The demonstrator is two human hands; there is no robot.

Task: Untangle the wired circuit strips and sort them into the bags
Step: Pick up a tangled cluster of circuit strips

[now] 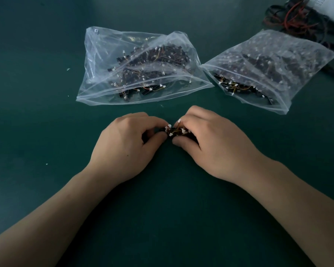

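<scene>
- Wired circuit strips (175, 131): a small tangled clump with white connectors, held between both hands just above the green worktop (46, 132).
- Left hand (126, 145): fingers curled, pinching the clump's left end.
- Right hand (210, 145): fingers curled round the clump's right end.
- Left bag (139, 68): clear, mouth open toward the hands, holding many strips.
- Right bag (268, 70): likewise filled, just beside the first.
- Cable bundle (301, 20): red and black, far right corner.

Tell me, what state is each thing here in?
Strip clump, knotted, held between both hands.
Left hand, pinching it.
Right hand, curled round it.
Left bag, mouth open, partly filled.
Right bag, mouth open, partly filled.
Cable bundle, tangled, lying behind the right bag.
</scene>
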